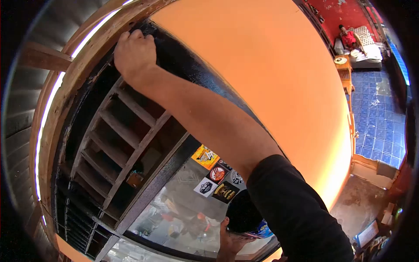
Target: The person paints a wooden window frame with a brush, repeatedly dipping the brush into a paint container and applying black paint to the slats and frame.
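Note:
My right hand point(136, 54) is raised at the upper left, its fingers curled against the top corner of a dark, wet-looking frame point(174, 50). What those fingers hold, if anything, is hidden behind the hand. Low in the view, my left hand point(231, 241) supports a paint can point(264, 230) with a colourful label, its thumb at the side. The can's round opening looks black inside. My black-sleeved right arm passes in front of part of the can. Below the frame, slatted wooden openings point(126, 126) show patches of black.
An orange wall point(253, 52) borders the frame. Stickers point(217, 174) cover part of a glass pane point(174, 209). Wooden beams point(83, 74) and metal roofing point(26, 100) lie at left. A person point(348, 38) sits at far right, beyond a blue tiled floor point(377, 113).

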Demonstrator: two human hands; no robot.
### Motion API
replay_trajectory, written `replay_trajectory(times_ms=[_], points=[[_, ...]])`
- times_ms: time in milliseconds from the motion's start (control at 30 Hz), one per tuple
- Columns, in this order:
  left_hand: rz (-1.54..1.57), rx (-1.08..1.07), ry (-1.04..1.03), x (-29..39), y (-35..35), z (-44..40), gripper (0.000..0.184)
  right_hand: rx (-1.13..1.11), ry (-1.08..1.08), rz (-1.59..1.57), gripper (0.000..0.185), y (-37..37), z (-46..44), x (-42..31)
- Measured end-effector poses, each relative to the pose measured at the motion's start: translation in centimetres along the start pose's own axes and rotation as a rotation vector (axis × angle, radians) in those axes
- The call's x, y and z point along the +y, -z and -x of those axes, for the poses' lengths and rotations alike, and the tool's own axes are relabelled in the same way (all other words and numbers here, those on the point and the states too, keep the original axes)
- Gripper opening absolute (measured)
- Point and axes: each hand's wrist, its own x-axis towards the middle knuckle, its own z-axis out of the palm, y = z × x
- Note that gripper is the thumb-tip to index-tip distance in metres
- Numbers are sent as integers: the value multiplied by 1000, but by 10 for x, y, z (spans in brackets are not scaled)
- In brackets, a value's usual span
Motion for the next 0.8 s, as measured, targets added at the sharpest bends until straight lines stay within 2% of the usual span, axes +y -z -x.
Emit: replay_trajectory(times_ms=[100, 233, 367, 500, 567, 600, 667, 700, 767, 800], points=[[7, 30, -30, 3, 5, 7, 82, -83, -57, -91, 30, 2, -13, 0], [-32, 6, -56, 4, 19, 6, 86, 20, -48, -48, 30, 0, -20, -4], [-183, 107, -75, 7, -17, 24, 91, 14, -119, -147, 32, -10, -22, -4], [-348, 70, -266, -2, -6, 18, 92, 32, -63, -133, 32, -7, -23, 4], [-190, -75, -202, 1, -4, 19, 89, 26, -115, -182, 32, -10, -29, 1], [34, -223, -71, 11, -9, 24, 87, 5, -143, -192, 32, -9, -31, 3], [114, -160, -35, 13, -29, 30, 83, -36, -191, -214, 33, -3, -37, 4], [-32, 52, -127, 5, -56, 36, 82, -43, -185, -216, 33, 3, -37, 5], [-193, 244, -225, -4, -58, 32, 80, -54, -172, -216, 34, 13, -34, 8], [-211, 227, -229, -3, -45, 26, 80, -32, -128, -190, 34, 12, -32, 8]])
